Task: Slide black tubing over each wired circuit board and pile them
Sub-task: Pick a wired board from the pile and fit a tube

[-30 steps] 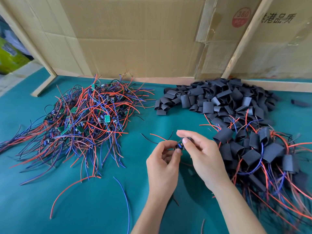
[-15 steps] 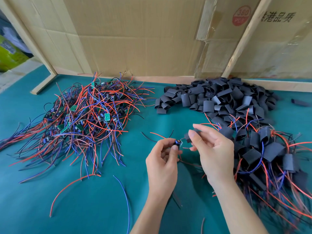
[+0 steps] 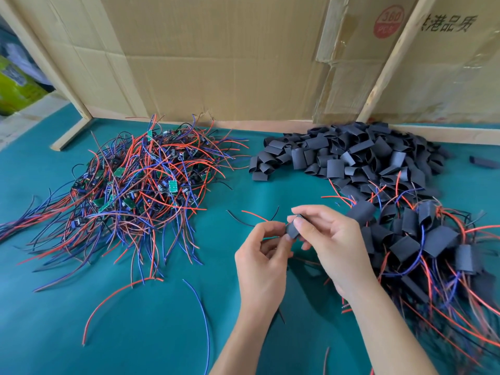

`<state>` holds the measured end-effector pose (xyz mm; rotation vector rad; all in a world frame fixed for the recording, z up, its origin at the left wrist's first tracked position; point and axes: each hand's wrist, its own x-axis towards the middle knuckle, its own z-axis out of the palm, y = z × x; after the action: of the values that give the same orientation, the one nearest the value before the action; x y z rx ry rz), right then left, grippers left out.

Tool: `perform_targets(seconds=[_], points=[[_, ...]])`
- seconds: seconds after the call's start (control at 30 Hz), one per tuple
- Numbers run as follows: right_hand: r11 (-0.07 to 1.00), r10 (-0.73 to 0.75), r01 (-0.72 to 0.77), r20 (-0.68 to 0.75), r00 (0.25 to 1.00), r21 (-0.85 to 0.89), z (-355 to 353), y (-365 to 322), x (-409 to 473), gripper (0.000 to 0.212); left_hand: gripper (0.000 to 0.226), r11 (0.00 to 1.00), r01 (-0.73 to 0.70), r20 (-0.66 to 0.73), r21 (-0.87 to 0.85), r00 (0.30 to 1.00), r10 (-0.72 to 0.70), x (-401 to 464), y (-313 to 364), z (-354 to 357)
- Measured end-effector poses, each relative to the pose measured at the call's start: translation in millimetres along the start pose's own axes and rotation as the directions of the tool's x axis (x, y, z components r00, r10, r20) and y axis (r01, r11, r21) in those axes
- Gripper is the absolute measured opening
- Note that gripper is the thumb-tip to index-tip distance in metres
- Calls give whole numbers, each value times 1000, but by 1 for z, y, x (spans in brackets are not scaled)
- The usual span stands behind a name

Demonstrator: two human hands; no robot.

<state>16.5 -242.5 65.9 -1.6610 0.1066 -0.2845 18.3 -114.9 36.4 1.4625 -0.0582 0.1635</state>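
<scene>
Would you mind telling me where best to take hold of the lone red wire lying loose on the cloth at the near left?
Probably pinch the lone red wire at the middle of its arc, coming from above. It lies flat on the green cloth, apart from the tangled pile, so nothing crowds it there.

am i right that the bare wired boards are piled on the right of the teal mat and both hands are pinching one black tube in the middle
Not quite. The head view shows the bare wired boards piled on the left of the teal mat, not the right. The rest holds: the left hand and right hand both pinch one black tube in the middle.
</scene>
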Motion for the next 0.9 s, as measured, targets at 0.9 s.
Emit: perform_targets(seconds=[0.9], points=[[732,-131,-139,-337,932,-667,-132,-82,2,30,18,999,36,54,27,998,-37,-2,-1,5]])
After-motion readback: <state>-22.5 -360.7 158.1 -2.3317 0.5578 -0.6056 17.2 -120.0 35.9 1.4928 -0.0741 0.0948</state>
